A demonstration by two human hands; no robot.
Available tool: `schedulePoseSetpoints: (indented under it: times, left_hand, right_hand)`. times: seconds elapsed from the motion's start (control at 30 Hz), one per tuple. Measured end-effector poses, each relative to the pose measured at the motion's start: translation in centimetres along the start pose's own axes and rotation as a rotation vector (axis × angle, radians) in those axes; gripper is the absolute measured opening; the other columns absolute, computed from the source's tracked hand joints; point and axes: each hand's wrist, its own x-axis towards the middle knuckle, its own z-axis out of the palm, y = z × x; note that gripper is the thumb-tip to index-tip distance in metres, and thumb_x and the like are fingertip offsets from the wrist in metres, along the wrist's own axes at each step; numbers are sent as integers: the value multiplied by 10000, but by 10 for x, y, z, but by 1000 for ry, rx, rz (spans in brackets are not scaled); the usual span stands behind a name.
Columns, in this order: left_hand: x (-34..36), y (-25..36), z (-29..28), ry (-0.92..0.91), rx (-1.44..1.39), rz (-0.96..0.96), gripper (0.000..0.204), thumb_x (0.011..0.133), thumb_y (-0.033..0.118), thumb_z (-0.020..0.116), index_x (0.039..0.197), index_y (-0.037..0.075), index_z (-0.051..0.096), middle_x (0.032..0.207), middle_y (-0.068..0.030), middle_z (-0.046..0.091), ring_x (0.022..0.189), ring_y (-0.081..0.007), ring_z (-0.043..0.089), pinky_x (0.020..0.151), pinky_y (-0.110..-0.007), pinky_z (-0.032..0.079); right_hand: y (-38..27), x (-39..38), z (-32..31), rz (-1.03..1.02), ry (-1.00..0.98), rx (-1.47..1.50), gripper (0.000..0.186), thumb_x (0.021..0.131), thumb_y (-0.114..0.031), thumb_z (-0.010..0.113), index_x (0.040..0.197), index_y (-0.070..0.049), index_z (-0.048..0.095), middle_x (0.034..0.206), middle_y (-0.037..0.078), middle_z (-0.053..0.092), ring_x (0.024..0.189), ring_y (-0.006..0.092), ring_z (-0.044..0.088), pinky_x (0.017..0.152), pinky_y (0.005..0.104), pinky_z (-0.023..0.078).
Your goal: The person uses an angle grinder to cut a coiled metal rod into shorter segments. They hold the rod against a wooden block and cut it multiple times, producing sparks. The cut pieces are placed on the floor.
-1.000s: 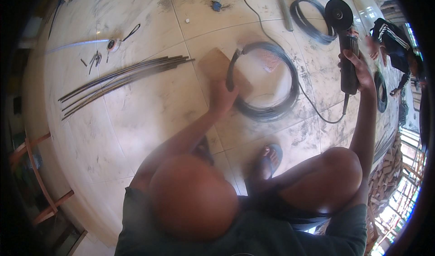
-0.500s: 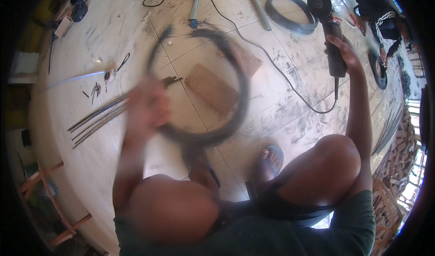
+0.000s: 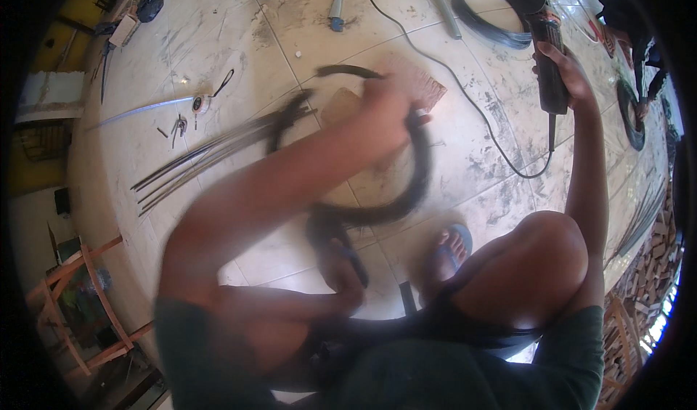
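Note:
My left hand (image 3: pixel 388 108) is blurred by motion and grips a dark coil of wire (image 3: pixel 406 185) lifted over the tiled floor. My right hand (image 3: pixel 563 76) is closed around the body of a black angle grinder (image 3: pixel 541 39), held out to the right with its disc pointing away. The grinder's black cord (image 3: pixel 501 152) trails across the tiles. A flat brown board (image 3: pixel 421 87) lies under the coil. My bent knee (image 3: pixel 544 257) and a foot in a blue sandal (image 3: pixel 446 246) sit below the coil.
A bundle of long thin metal rods (image 3: pixel 210 156) lies to the left beside small tools (image 3: pixel 178 123). A second wire coil (image 3: pixel 483 18) and pipes (image 3: pixel 337 0) lie at the top. A wooden frame (image 3: pixel 87 301) stands lower left. Another person (image 3: pixel 632 25) crouches at upper right.
My left hand has swung the wire coil from the left side back toward the middle, over the brown board. The right hand keeps holding the grinder, now slightly lower in view.

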Motion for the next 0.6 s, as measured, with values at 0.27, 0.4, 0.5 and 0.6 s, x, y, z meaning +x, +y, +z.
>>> schedulePoseSetpoints:
  times: [0.27, 0.4, 0.5, 0.6]
  left_hand:
    - [127, -71, 26, -92, 523, 228, 508, 1009, 473, 623, 1185, -3, 607, 1177, -113, 657, 1005, -239, 651, 799, -394, 554]
    - [77, -43, -58, 0, 1100, 1120, 365, 941, 352, 735, 1080, 28, 640, 1204, -148, 629, 1053, -277, 618, 849, -432, 497]
    - [75, -5, -122, 302, 1209, 925, 590, 895, 458, 765, 1217, -5, 589, 1300, -225, 565, 1218, -346, 545, 975, -470, 464]
    - [81, -22, -118, 396, 1167, 344, 983, 815, 670, 744, 1389, -78, 465, 1418, -284, 472, 1357, -411, 443, 1114, -502, 384]
  right_hand:
    - [7, -8, -11, 86, 40, -15, 624, 851, -493, 814, 1205, -25, 602, 968, 66, 664, 809, 160, 678, 695, 315, 560]
    - [8, -16, -23, 78, 17, 28, 651, 841, -490, 821, 1234, -23, 591, 988, 69, 663, 807, 163, 679, 700, 310, 558]
    - [-3, -16, 10, 44, -82, 12, 645, 841, -478, 821, 1236, -26, 584, 976, 66, 656, 797, 156, 673, 702, 305, 555]
    - [-5, -17, 29, 46, -89, 17, 601, 861, -461, 804, 1216, -29, 583, 955, 56, 648, 785, 149, 664, 699, 299, 554]
